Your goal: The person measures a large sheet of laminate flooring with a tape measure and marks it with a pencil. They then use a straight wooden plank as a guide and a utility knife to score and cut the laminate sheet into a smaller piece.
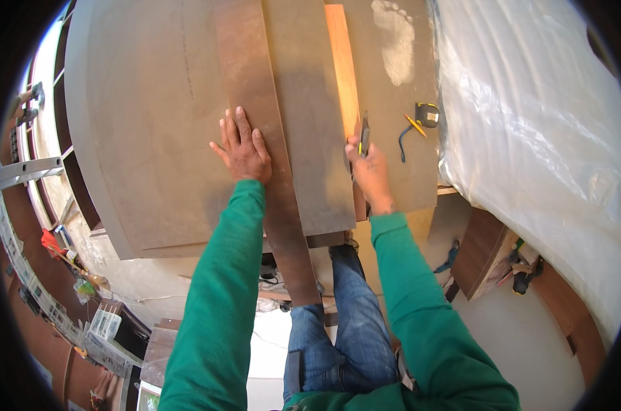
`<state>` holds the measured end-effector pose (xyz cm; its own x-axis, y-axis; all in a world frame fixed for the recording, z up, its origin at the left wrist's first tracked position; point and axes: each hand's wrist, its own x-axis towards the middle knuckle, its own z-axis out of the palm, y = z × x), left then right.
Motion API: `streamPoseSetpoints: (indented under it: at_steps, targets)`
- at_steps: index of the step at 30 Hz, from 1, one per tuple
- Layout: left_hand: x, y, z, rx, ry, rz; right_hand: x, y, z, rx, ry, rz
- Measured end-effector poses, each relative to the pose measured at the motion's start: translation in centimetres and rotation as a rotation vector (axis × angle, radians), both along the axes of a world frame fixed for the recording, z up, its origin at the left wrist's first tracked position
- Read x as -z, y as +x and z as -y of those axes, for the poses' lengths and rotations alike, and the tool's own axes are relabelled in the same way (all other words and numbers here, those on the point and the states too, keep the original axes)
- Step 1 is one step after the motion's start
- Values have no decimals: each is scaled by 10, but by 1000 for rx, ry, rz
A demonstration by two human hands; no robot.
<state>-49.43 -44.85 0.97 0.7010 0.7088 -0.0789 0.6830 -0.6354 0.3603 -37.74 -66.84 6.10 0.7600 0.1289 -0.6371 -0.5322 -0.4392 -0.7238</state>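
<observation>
My left hand (245,156) lies flat with spread fingers, pressing on the edge of a long dark brown strip (286,212) and the large grey-brown sheet (153,151) beside it. That strip runs lengthwise over the sheets, and its near end hangs past their edge toward my thigh. In my right hand (372,175) is a utility knife (364,137), its blade end pointing away from me. The knife is beside a light orange wooden strip (343,61), which lies along the right edge of a narrower grey sheet (312,137). Whether the blade touches anything, I cannot tell.
Right of my right hand lie a black tape measure (427,114) and a yellow pencil (414,126) with a blue cord. Clear plastic sheeting (529,103) covers the far right. A brown box-like piece (483,253) stands below it. A metal ladder-like rail (29,171) is at left.
</observation>
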Motion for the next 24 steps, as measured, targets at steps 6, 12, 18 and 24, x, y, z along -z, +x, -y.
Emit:
streamPoseSetpoints:
  at_steps: [6,12,18,24]
  targets:
    - [0,6,0,9,-1,-5,20,94,-58,-14,118,8]
    - [0,2,-3,11,1,-3,15,124,-90,-226,-94,266]
    - [-2,0,-2,3,-19,-13,-7,120,-83,-286,-472,385]
    - [-2,-2,-5,-1,-22,-7,-21,118,-149,-258,-75,87]
